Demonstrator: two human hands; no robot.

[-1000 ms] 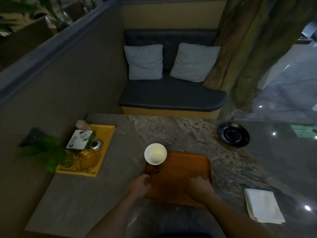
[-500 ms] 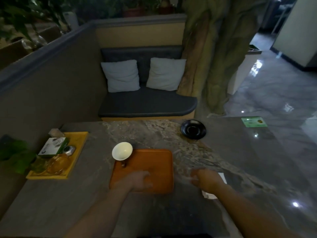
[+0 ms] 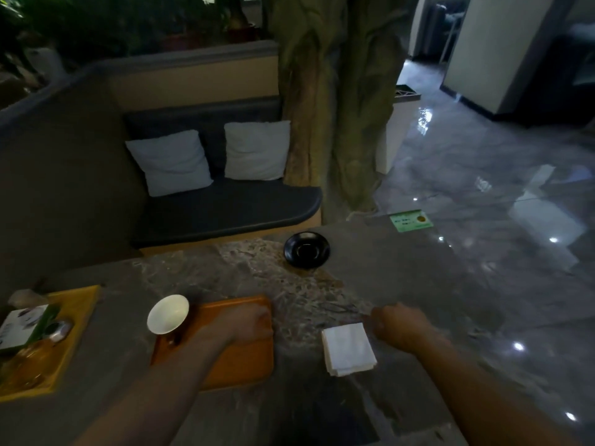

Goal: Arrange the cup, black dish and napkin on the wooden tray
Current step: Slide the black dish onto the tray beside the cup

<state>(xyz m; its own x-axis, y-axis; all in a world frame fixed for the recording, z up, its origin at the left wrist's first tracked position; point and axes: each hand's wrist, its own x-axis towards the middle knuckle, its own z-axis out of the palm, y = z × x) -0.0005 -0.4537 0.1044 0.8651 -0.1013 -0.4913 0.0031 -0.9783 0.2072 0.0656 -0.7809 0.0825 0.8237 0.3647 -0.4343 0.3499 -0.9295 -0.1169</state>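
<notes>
Fists (image 3: 248,323) — left on tray (image 3: 238,358)

Dim light over the grey marbled stone table (image 3: 244,272), and the flat orange wooden tray (image 3: 238,365) sits near its front edge. The left hand (image 3: 248,323) lies curled over the tray's far right corner, forearm across it. At the tray's far left corner, a small white cup (image 3: 168,313), overlapping the rim. Just right of the tray, a folded white napkin (image 3: 348,348) flat on the stone; the right hand (image 3: 399,326) loosely closed beside the napkin's far right corner. Well beyond the tray, the round black dish (image 3: 306,250), alone.
</notes>
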